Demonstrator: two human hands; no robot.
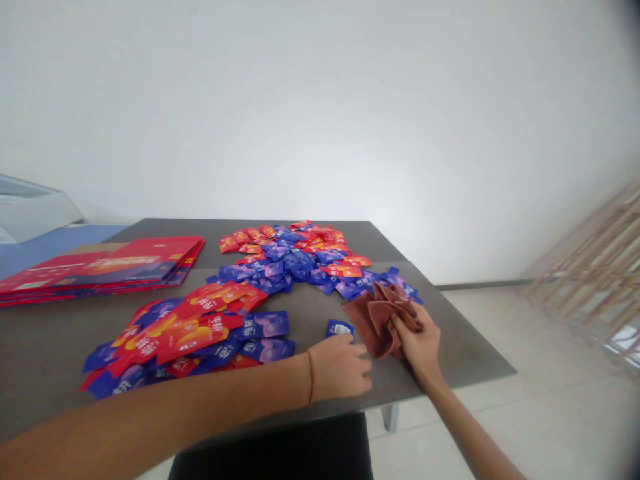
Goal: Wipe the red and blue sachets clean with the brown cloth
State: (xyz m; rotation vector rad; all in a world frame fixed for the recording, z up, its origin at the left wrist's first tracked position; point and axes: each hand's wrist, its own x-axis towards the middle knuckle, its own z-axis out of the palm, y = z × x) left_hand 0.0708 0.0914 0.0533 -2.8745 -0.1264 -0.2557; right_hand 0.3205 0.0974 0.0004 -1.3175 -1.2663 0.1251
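Note:
My left hand (340, 367) rests on the dark table top (465, 343) with its fingers curled together. A single blue sachet (339, 328) lies just beyond those fingers, and I cannot tell whether they touch it. My right hand (417, 337) grips a crumpled brown towel (375, 320) against the table. The towel's far edge overlaps the near end of a spread of blue and red sachets (295, 257). To the left of my left wrist lies a second heap of red and blue sachets (190, 333), with my left forearm passing along its near side.
A stack of flat red printed cartons (100, 270) lies at the table's left side. A black seat (270, 453) stands below the near edge, and a metal table leg (390, 417) shows beside it. Wooden slatted racks (585, 267) lean at the right, over a tiled floor (500, 413).

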